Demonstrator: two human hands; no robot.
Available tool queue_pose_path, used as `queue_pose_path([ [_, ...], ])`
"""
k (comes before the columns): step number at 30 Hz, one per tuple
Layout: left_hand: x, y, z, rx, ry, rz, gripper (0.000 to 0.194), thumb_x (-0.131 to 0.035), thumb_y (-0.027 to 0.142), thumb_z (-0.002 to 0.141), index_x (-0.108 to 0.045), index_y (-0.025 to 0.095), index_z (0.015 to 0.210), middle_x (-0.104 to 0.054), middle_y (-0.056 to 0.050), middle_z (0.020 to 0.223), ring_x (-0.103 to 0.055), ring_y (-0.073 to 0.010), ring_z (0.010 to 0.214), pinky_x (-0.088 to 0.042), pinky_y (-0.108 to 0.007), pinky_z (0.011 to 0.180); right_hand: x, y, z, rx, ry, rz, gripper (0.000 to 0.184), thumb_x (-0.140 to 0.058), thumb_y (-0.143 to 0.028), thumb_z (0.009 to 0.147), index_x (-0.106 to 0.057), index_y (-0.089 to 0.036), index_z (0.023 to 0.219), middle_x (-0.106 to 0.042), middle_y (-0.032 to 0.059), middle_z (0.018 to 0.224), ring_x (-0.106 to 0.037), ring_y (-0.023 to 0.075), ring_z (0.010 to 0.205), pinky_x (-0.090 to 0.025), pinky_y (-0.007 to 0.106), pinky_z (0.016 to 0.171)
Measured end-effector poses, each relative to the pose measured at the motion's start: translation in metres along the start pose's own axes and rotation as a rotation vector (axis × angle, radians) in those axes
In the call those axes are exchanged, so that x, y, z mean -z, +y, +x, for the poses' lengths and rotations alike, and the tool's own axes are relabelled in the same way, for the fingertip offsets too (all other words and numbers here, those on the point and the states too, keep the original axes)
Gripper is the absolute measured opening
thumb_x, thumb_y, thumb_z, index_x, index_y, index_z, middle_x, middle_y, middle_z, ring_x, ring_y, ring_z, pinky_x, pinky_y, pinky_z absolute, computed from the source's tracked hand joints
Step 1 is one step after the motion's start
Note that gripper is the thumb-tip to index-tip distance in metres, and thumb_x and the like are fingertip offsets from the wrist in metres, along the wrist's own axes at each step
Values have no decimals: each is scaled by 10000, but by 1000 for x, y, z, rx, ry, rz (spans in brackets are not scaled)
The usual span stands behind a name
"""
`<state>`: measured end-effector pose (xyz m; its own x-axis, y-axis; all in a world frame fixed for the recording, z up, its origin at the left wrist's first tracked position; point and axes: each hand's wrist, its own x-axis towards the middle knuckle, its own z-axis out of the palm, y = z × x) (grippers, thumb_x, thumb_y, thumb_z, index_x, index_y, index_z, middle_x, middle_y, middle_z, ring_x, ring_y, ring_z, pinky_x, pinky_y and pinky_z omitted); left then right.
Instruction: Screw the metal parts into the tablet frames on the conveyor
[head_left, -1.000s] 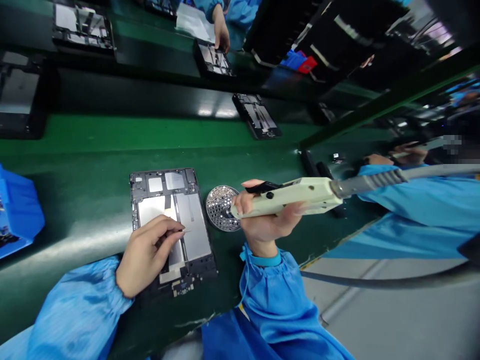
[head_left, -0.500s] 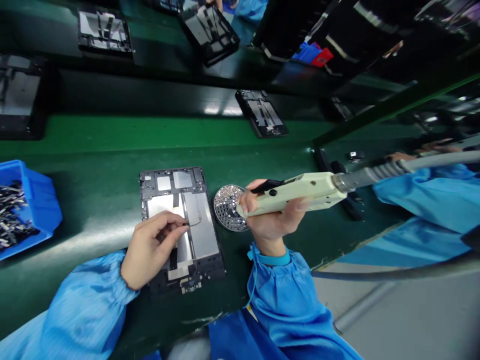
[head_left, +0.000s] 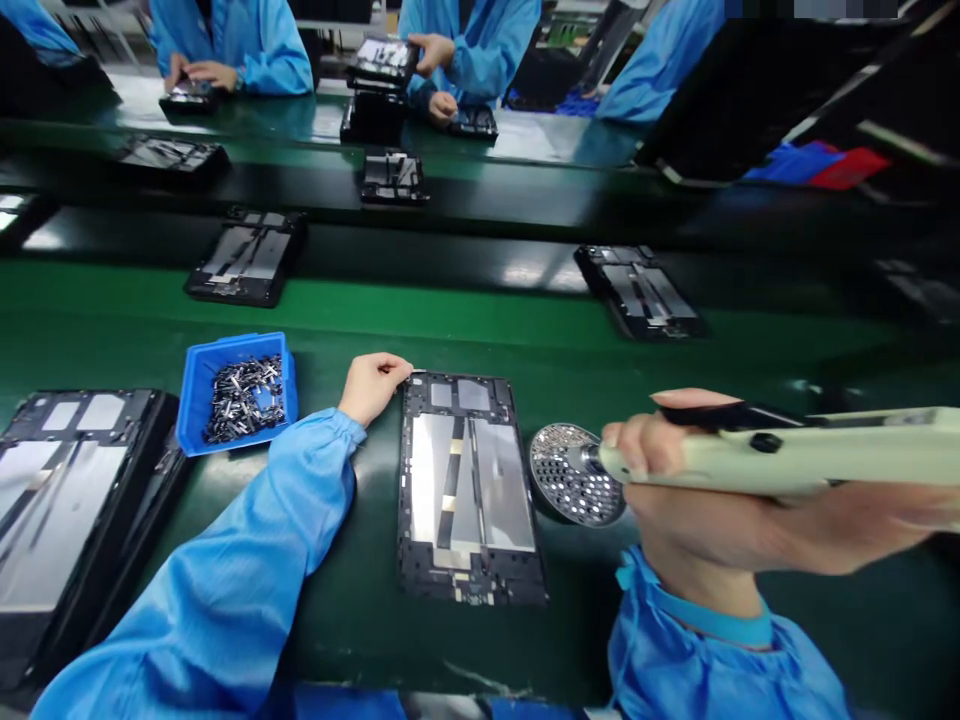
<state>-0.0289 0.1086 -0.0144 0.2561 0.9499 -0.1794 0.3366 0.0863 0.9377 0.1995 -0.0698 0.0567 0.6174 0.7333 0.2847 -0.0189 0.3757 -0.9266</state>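
An opened tablet (head_left: 472,490) lies flat on the green bench, its silver inside and flat ribbon cables showing. My left hand (head_left: 373,388) is at its far left corner, thumb and forefinger pinched together; what they hold there is too small to make out. My right hand (head_left: 675,460) is wrapped round a pale green electric screwdriver (head_left: 795,458), lying nearly level. The screwdriver's nose points left at a round metal screw tray (head_left: 570,475) full of holes, right beside the tablet. Whether the bit touches the tray, I cannot tell.
A blue bin (head_left: 196,395) of small dark and silver parts stands left of my hand. Stacked tablets (head_left: 75,500) fill the near left. More opened tablets (head_left: 247,255) lie along the line behind. Across it, people in blue sleeves (head_left: 274,45) handle tablets.
My left hand has gone from the tablet's middle, where it held a thin wire, to the far left corner. My right hand keeps the screwdriver at the tray. The view has swung up and left.
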Motion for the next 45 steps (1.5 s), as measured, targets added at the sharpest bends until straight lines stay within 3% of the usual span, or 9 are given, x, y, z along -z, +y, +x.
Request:
queue_pose_path([
  [8, 1, -3, 1, -92, -33, 110, 81, -719, 196, 806, -765, 163, 749, -729, -16, 717, -606, -139, 660, -472, -245, 681, -75, 4, 12, 28, -243, 168, 668, -635, -832, 791, -760, -183, 887, -461, -40, 447, -447, 165, 382, -431, 329, 439],
  [13, 0, -6, 3, -55, -95, 121, 137, -667, 214, 879, -775, 140, 839, -692, -8, 662, -574, -122, 535, -448, -219, 525, -134, 40, 30, -77, -270, 220, 604, -677, -793, 794, -749, -198, 859, -488, -42, 442, -455, 145, 369, -445, 311, 435],
  [17, -3, -8, 4, -32, -106, 131, 163, -638, 187, 911, -792, 134, 906, -690, -10, 653, -574, -120, 501, -455, -212, 499, -166, 69, 39, -36, -255, 178, 557, -685, -758, 820, -738, -204, 821, -488, -51, 435, -457, 139, 364, -465, 298, 418],
  [22, -4, -10, 3, -39, -96, 164, 176, -635, 168, 927, -810, 150, 925, -701, -12, 647, -621, -136, 544, -511, -225, 610, -177, 86, 42, -38, -248, 174, 556, -693, -747, 825, -747, -194, 805, -506, -51, 426, -474, 132, 365, -454, 274, 411],
  [34, -5, -7, 2, -118, -48, 271, 182, -607, 118, 914, -775, 172, 869, -732, -25, 773, -694, -179, 744, -545, -268, 772, -181, 92, 38, -58, -276, 166, 546, -739, -743, 776, -708, -201, 708, -521, -39, 410, -485, 134, 336, -431, 258, 369],
  [37, 2, -2, -30, -215, 60, 356, 180, -570, 130, 928, -743, 168, 958, -748, -88, 998, -691, -222, 931, -548, -337, 897, -182, 93, 37, -67, -258, 149, 540, -735, -731, 786, -704, -196, 720, -524, -40, 415, -494, 133, 348, -461, 262, 395],
  [40, -5, -10, -97, -605, 100, 560, 185, -530, 218, 968, -696, 190, 891, -730, -115, 974, -671, -243, 955, -557, -378, 893, -181, 94, 35, -72, -261, 175, 524, -754, -711, 779, -692, -194, 721, -519, -47, 411, -472, 129, 335, -462, 270, 403],
  [43, -39, -41, -161, -908, -50, 790, 197, -598, 367, 955, -705, 216, 886, -752, -96, 952, -696, -230, 873, -596, -370, 809, -180, 89, 33, -74, -293, 249, 496, -783, -686, 750, -688, -200, 725, -531, -43, 421, -464, 141, 336, -449, 292, 413],
  [45, -65, -67, -182, -944, -14, 962, 173, -638, 386, 930, -758, 289, 1007, -789, -83, 1101, -736, -271, 982, -624, -414, 858, -178, 78, 32, -81, -343, 291, 507, -767, -707, 733, -717, -202, 743, -522, -29, 421, -457, 158, 337, -427, 320, 418],
])
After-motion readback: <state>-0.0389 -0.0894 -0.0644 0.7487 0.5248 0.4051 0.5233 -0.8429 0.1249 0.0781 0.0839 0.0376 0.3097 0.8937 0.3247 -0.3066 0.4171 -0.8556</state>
